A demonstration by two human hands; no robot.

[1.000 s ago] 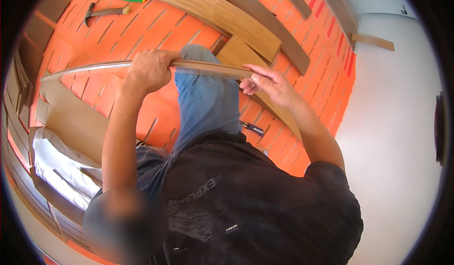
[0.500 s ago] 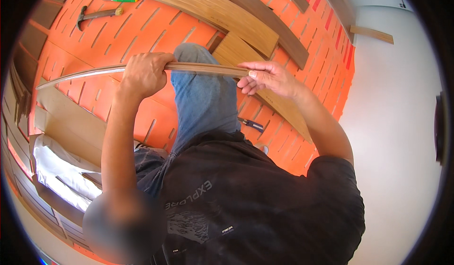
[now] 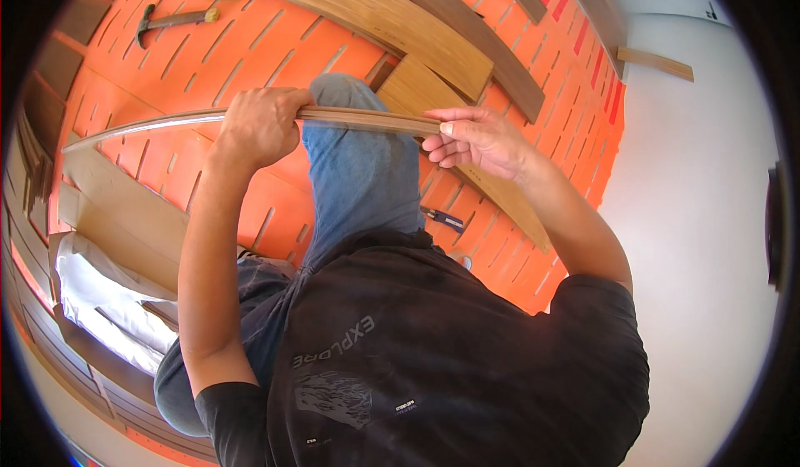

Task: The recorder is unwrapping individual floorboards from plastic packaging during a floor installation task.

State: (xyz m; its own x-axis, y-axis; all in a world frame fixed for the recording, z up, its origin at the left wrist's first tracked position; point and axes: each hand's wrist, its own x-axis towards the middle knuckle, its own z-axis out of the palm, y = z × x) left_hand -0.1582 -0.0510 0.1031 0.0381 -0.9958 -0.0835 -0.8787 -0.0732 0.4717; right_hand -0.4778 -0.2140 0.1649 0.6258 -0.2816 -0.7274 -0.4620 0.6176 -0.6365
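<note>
Plank (image 3: 367,119), thin and brown, runs edge-on across the head view, over a blue-jeaned knee (image 3: 358,171). The left hand (image 3: 262,127) has its fingers curled around it; the right hand (image 3: 483,139) pinches its right end between thumb and fingers. A black shirt (image 3: 492,367) bears slanting grey lettering (image 3: 337,342), a grey graphic (image 3: 335,398) and smaller white print (image 3: 405,406). On the orange underlay (image 3: 133,84), a yellowish board (image 3: 375,19) has marks too small to read.
</note>
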